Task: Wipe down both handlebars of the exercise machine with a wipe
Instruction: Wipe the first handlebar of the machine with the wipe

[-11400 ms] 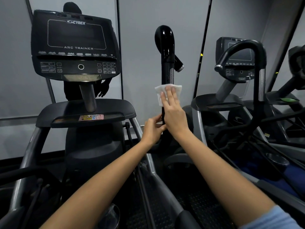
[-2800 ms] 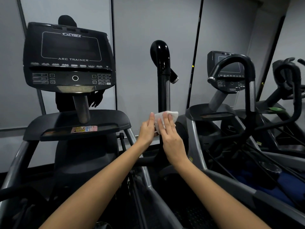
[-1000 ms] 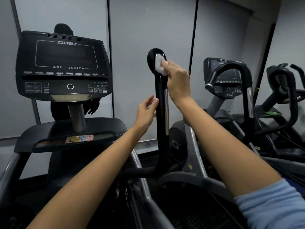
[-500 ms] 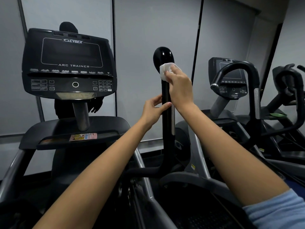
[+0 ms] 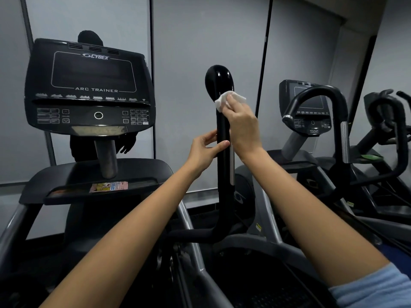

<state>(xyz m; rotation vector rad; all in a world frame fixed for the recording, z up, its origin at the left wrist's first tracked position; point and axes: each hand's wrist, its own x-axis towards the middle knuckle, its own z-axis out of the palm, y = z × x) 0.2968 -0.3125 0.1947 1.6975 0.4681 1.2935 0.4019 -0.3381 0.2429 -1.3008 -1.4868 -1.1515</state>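
Right hand [image 5: 241, 121] presses wipe [image 5: 229, 100] to handlebar [image 5: 223, 130] at 12 o'clock; left hand [image 5: 203, 150] loosely grips it below, likely steadying.

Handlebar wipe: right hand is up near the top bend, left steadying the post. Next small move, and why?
Probably draw the wipe down the handlebar toward the left hand. The right hand presses it just under the glossy top bend, and the left hand grips the post lower down, steadying it. The long stretch of post below lies bare of the wipe.
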